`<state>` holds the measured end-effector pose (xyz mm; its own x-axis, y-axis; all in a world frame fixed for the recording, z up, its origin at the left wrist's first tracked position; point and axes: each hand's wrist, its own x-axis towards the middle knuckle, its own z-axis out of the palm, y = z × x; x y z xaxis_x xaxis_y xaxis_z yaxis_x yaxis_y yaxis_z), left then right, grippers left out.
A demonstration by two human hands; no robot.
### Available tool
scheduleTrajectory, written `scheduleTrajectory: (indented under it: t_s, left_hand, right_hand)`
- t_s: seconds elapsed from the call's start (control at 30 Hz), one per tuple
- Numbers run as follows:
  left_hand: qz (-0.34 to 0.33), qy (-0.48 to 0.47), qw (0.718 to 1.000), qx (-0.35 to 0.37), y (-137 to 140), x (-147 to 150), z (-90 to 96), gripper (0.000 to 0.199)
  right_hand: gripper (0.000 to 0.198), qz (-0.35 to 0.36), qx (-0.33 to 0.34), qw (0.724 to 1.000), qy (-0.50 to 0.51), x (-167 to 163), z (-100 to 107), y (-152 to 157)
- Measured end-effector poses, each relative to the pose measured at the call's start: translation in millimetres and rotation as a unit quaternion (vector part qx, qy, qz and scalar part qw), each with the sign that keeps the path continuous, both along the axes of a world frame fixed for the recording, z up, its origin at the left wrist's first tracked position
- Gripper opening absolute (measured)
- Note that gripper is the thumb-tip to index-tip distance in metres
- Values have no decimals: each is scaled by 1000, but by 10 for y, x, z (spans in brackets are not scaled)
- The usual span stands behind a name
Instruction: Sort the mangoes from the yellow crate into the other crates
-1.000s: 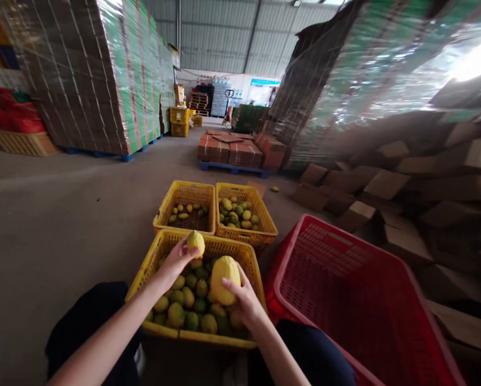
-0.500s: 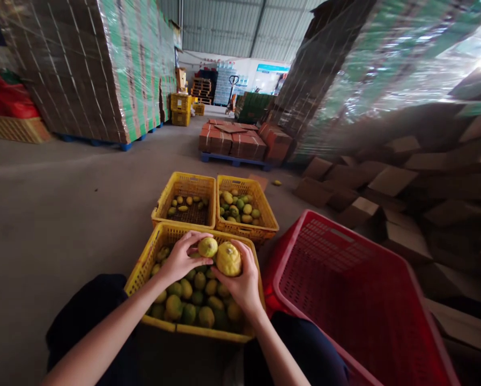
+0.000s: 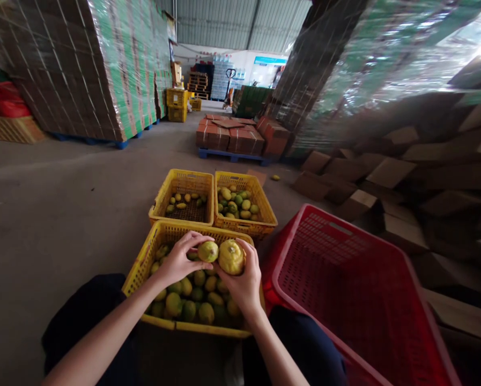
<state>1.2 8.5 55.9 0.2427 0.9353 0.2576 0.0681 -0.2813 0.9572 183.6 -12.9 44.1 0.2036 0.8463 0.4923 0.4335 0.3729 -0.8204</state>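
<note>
Between the fingers and thumb of my left hand [image 3: 180, 259] is a small green-yellow lemon [image 3: 208, 251]. My right hand [image 3: 244, 279] is closed round a larger, bumpy yellow lemon [image 3: 231, 257]. Both fruits are held side by side, nearly touching, above the front yellow crate [image 3: 138, 268]. Many green and yellow lemons [image 3: 189, 311] lie in that crate, some hidden under my hands. Behind it stand two more yellow crates: the left one [image 3: 155, 210] has several lemons on its bottom, the right one [image 3: 269, 210] holds a bigger heap.
A large red crate [image 3: 282, 279] stands close on my right. Flattened and folded cardboard boxes [image 3: 401, 225] pile up beyond it. Wrapped pallet stacks [image 3: 79, 69] rise at both sides. Bundled cardboard [image 3: 230, 138] sits on a blue pallet ahead, and a single lemon [image 3: 275, 177] lies on the floor.
Both hands keep hold of their lemons, which have shifted very slightly. The whole view has moved a little, so the background sits slightly further left and up.
</note>
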Motion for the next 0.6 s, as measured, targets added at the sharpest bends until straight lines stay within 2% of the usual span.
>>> scheduleTrajectory:
  t_s: [0.2,0.3,0.4,0.5,0.6]
  left_hand:
    - [-3,-29,998,-60,9,-10,8,54]
    - [9,-93,989,-116,43,3,-17,57]
    - [10,-154,973,-169,87,-4,-45,49]
    - [-12,-205,952,-226,115,-32,-52,43]
    - [-18,-267,920,-287,116,-31,-52,39]
  right_hand:
    - [62,-20,-30,999,25,-47,-51,2]
    - [66,-11,-55,997,57,-65,-42,-7]
    - [68,13,-78,992,101,-57,-12,-3]
    - [66,66,-131,975,169,-23,17,18]
    - [60,119,-191,941,252,0,14,46]
